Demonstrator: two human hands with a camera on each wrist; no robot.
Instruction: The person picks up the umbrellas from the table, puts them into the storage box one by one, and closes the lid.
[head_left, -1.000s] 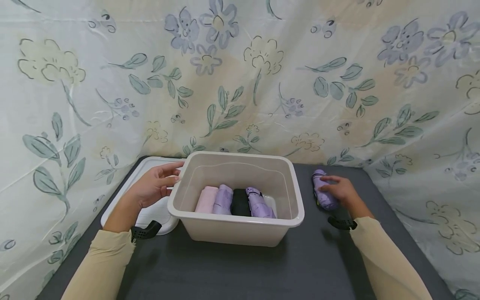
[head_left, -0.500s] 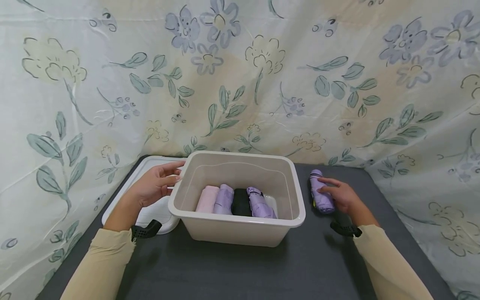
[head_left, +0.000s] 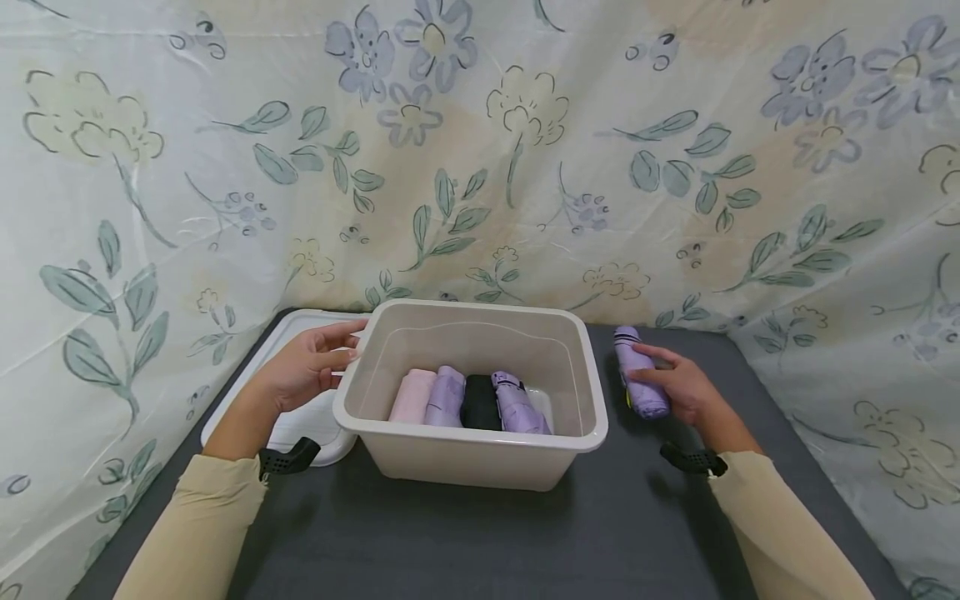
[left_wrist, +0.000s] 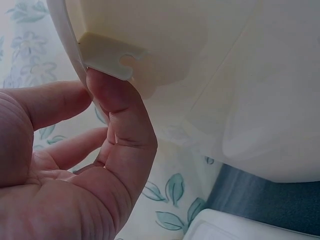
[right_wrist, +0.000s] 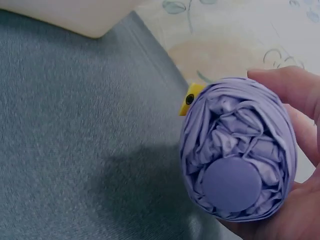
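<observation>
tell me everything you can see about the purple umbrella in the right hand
The folded lilac umbrella is a compact roll of crinkled fabric with a round flat cap on one end, dark bands near the other, and a small yellow tab at its side. The right hand grips it, lifted above the grey tabletop, right of the beige bin.

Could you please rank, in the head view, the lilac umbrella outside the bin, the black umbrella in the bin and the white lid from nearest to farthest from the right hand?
1. Lilac umbrella: held in the right hand, right of the bin.
2. Black umbrella: inside the bin, mid-row.
3. White lid: left of the bin, beyond it.
</observation>
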